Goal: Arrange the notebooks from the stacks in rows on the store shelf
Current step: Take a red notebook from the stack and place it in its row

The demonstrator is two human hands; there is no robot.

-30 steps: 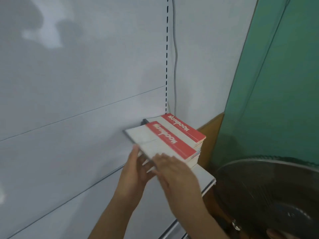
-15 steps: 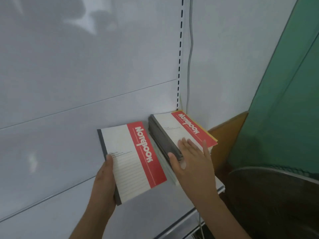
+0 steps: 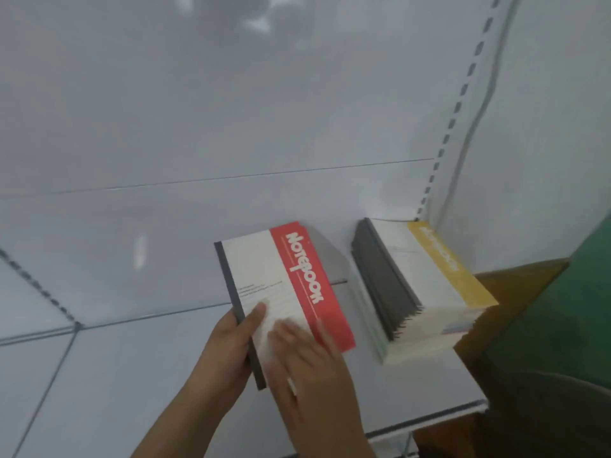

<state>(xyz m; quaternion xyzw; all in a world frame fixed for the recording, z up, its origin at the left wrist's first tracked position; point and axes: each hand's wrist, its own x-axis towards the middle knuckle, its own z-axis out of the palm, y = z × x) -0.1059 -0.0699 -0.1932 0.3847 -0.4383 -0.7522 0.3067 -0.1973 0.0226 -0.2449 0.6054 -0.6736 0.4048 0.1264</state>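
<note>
- The left hand (image 3: 231,345) grips the grey spine edge of a white notebook with a red title band (image 3: 284,285), thumb on its cover.
- The right hand (image 3: 307,368) lies flat, fingers straight, on that cover's near end.
- The notebook sits over the white metal shelf (image 3: 426,388), left of the stack.
- A yellow-banded stack of notebooks (image 3: 416,285) fills the shelf's back right corner.
</note>
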